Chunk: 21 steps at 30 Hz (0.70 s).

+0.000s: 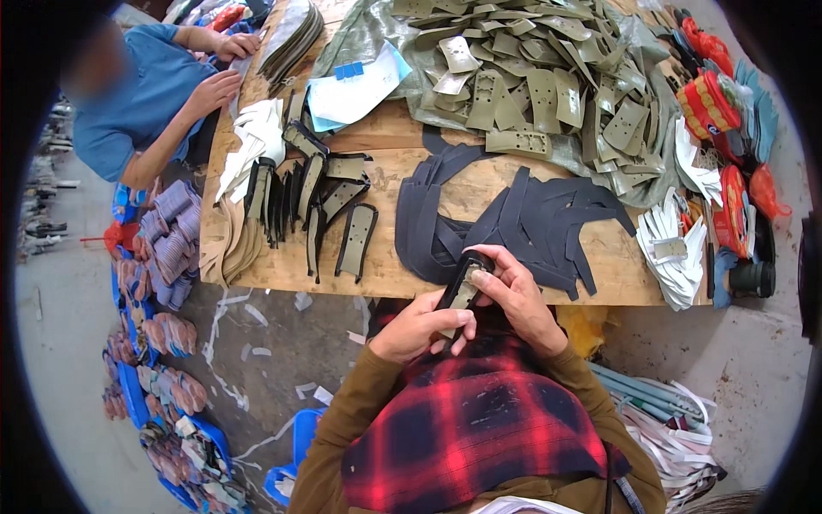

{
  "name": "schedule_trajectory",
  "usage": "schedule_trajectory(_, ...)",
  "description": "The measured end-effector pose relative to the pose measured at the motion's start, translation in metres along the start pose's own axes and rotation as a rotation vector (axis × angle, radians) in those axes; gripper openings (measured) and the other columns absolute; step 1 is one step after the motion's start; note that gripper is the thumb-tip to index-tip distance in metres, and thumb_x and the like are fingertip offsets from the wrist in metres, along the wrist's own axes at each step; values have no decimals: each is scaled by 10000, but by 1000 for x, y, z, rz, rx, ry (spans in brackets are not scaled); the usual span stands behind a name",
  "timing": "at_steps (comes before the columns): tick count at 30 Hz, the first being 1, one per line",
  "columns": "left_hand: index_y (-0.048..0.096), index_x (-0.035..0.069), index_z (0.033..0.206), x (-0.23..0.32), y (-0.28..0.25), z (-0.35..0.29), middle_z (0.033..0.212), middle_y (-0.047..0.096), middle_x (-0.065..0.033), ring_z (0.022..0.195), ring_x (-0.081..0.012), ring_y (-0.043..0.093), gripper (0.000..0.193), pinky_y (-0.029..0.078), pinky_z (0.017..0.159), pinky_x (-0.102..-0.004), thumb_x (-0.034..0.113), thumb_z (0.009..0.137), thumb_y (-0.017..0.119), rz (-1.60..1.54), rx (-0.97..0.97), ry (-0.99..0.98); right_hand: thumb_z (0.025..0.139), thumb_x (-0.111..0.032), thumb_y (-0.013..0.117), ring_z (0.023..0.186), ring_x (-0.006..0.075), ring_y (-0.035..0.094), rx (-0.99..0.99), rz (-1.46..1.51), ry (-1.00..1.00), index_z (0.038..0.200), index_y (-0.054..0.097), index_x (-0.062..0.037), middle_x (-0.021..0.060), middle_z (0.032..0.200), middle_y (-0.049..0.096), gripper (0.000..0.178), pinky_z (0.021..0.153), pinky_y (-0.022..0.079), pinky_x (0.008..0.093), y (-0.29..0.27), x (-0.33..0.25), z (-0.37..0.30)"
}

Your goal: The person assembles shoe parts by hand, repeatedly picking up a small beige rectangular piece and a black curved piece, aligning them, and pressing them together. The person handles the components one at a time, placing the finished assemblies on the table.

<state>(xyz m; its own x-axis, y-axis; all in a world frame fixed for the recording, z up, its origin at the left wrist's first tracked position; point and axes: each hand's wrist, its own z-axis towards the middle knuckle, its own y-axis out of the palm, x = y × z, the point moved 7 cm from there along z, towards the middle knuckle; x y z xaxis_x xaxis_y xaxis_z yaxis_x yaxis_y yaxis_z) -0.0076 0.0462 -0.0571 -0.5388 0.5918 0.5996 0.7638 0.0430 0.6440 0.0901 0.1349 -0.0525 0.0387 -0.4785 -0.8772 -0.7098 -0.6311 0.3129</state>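
Black-edged olive plate [463, 296] is at frame center, seen against the table's [390, 176] near edge. Left hand [411, 330] is closed on its lower end; right hand [522, 301] is clamped on the upper end, thumb on the face. I see dark fabric strips [535, 224] just above, loose olive plates [541, 96] piled top center-right.

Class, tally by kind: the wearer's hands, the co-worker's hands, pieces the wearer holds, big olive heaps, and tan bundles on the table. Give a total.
Wearer's left hand and right hand: 2
Co-worker's hands: 2
Held piece: 1
Olive heap: 1
Tan bundle: 1
Total: 7
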Motion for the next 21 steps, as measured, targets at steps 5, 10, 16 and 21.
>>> schedule_trajectory(5,546,-27,1248,2,-1,-3,756,630,-47,511,-92,562,364,340,380,-181,186,953,557,-16,-85,-109,966,-129,582,934,61,548,-10,2,-95,1339,478,-37,6,1075,583,398,786,476,236,4,-8,-5)
schedule_trajectory(10,574,4,1224,-4,-10,-2,753,661,-73,505,-90,560,415,356,385,-183,344,1015,458,-7,-70,-134,951,-85,569,933,73,562,20,12,-45,1299,489,-8,24,1056,613,365,810,469,244,-14,5,-12)
schedule_trajectory(16,570,46,1264,-3,-13,2,771,681,-83,516,-81,557,554,386,406,-184,496,1040,338,-65,-8,-88,955,-82,562,912,84,585,91,65,-45,1254,515,2,38,1040,625,314,793,485,245,-25,17,-16)
schedule_trajectory(21,553,13,1176,11,-22,-17,838,678,-102,570,-97,584,390,435,461,-199,354,1038,423,191,131,10,996,-103,528,850,133,651,99,13,-104,1212,563,3,55,1006,636,243,753,519,247,-30,3,-18)
